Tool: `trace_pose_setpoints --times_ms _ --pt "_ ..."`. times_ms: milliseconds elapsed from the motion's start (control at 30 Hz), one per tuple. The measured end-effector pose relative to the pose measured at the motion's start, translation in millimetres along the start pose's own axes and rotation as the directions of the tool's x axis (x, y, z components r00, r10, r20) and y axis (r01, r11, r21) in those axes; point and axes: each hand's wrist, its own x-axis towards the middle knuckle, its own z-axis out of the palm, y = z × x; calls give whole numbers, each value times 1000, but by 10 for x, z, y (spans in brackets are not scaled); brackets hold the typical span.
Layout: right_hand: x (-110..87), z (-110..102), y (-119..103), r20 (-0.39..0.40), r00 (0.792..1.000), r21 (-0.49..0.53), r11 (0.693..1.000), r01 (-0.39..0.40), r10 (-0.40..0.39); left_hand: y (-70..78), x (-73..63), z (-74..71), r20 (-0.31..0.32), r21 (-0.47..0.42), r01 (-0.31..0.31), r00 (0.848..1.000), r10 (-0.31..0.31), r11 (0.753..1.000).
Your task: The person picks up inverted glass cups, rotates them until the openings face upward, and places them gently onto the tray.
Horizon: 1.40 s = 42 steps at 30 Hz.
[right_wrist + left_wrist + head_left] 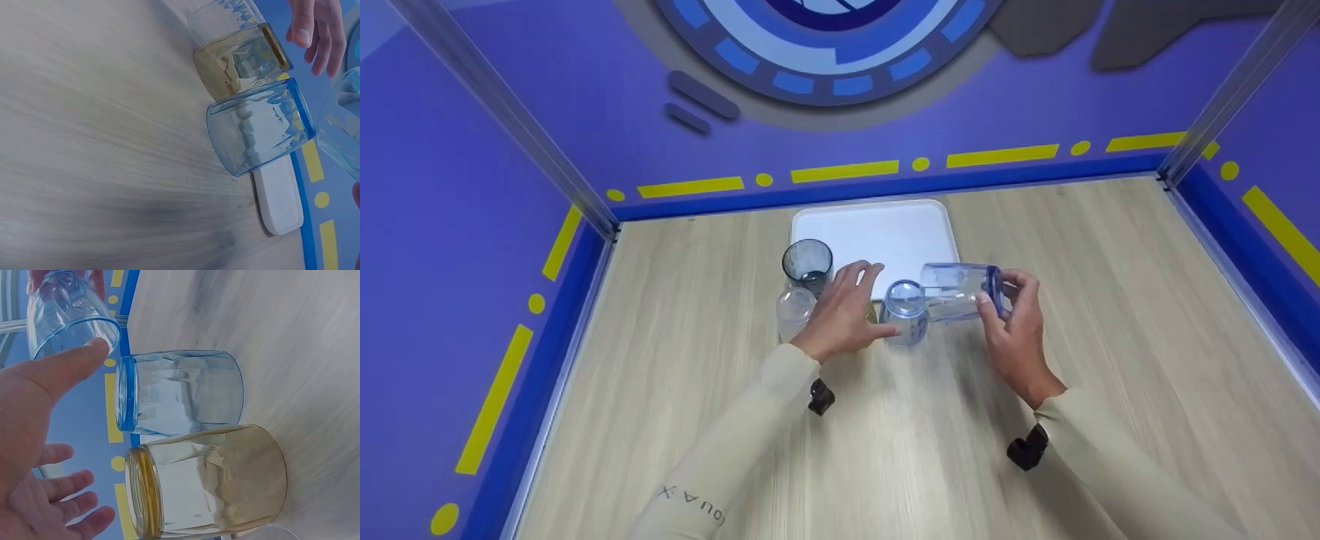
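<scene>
My right hand [1016,337] grips a light-blue glass [956,291] by its thick base. The glass lies sideways in the air, mouth to the left. My left hand [844,315] holds nothing, its fingers spread over the group of glasses. In the left wrist view its thumb [79,368] overlaps the held glass's rim; contact is unclear. A second blue glass [906,311] stands upside down beside the left thumb. Next to it is an upside-down amber glass [219,484], mostly hidden by the hand in the head view. A clear glass [795,311] stands left of that hand.
Behind the clear glass is a dark grey glass [808,261], near the left edge of a white tray [877,225]. The tray lies towards the back of the wooden table [885,442]. Purple-blue panels [840,142] wall in the back and sides.
</scene>
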Motion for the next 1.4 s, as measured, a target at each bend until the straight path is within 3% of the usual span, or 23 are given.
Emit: trace_pose_setpoints --times_ms 300,533,767,967,1400 --pt "-5 41 -61 -4 1000 39 999 14 -14 16 -10 -9 -17 -21 -35 999 35 999" --pt "-28 49 -353 3 999 61 997 -43 43 15 -7 -11 -44 2 -70 997 70 998" --pt "-7 97 -102 -1 1000 69 998 -7 7 23 -17 -22 -50 -7 -99 994 98 995" --pt "-22 114 -109 7 1000 73 997 18 -19 27 -21 -20 -54 -15 -108 993 107 994" --pt "-34 165 -163 32 999 97 995 -12 9 56 -12 -11 -63 -39 -114 992 111 993"
